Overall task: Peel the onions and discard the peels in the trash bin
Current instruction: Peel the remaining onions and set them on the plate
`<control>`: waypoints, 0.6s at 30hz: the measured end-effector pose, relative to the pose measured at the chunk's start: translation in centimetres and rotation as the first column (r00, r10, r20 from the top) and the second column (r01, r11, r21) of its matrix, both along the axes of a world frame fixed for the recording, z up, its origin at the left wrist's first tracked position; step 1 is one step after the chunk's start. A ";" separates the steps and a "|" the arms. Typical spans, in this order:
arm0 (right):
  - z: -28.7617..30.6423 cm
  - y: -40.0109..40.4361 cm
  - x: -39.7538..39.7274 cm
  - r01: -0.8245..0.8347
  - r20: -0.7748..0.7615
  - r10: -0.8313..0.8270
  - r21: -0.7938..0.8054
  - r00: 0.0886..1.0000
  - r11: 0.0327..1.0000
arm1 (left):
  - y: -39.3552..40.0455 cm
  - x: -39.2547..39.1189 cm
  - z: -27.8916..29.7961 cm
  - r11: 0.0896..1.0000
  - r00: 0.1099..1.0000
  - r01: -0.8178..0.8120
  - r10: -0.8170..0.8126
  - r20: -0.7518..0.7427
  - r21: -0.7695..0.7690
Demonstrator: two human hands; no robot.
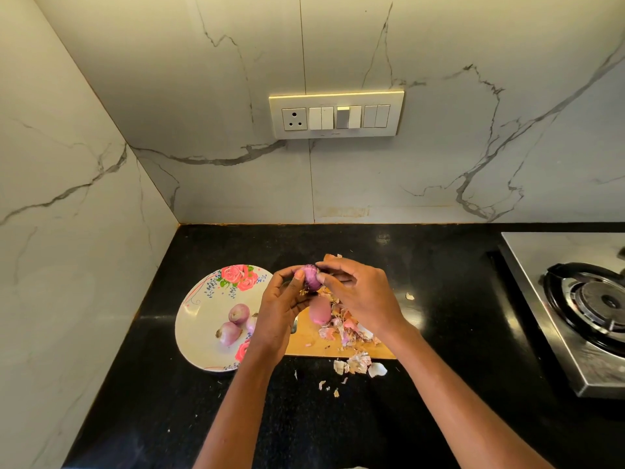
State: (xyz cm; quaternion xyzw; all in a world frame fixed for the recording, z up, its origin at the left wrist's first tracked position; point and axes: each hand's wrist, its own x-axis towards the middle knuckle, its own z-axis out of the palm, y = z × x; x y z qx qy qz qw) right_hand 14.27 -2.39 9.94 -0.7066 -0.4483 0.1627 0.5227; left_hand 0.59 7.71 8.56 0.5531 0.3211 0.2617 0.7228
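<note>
Papery peels (359,363) litter the black counter (456,333) and wooden board (304,346) as the left hand (282,306) grips a purple onion (311,276) above them, right hand (358,292) pinching its skin; peeling is underway, and stripping the remaining skin likely comes next, beside the plate (199,330) of onions

A: State the countertop (439,299) colour.
B: Black, finely speckled. The wall tiles (439,147) are white marble with grey veins.
A: The plate (199,330)?
B: Cream, printed with pink roses, green leaves and small blue sprigs. The onions on the plate (233,323) are pale purple-pink.
A: The held onion (311,276)?
B: Deeper purple. The cutting board (314,346) is light tan wood; the peels (345,328) are pinkish-white and tan.
</note>
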 end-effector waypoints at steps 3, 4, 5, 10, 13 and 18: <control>-0.3 0.0 0.0 0.033 0.005 -0.033 0.024 0.999 0.999 | 0.0 0.1 0.0 1.000 1.000 0.008 -0.007 -0.009 0.002; -0.4 0.0 0.0 0.037 0.011 -0.037 0.027 0.999 0.999 | 0.1 0.0 0.1 1.000 1.000 0.007 -0.007 -0.014 0.005; -0.4 0.0 -0.1 0.040 0.017 -0.041 0.028 0.999 0.999 | 0.1 0.0 0.0 1.000 1.000 0.005 -0.005 -0.018 0.007; -0.5 -0.2 -0.2 0.057 0.026 -0.058 0.022 0.998 0.998 | 0.1 0.0 -0.3 1.000 0.999 0.012 -0.012 -0.034 0.004; -0.7 -0.3 0.0 0.075 0.056 -0.075 0.008 0.996 0.997 | 0.0 0.0 -0.3 1.000 0.999 0.016 -0.016 -0.038 -0.004; -0.8 -0.3 -0.2 0.083 -0.020 -0.083 -0.010 0.996 0.997 | -0.1 -0.1 -0.2 1.000 0.999 0.020 -0.020 -0.029 0.005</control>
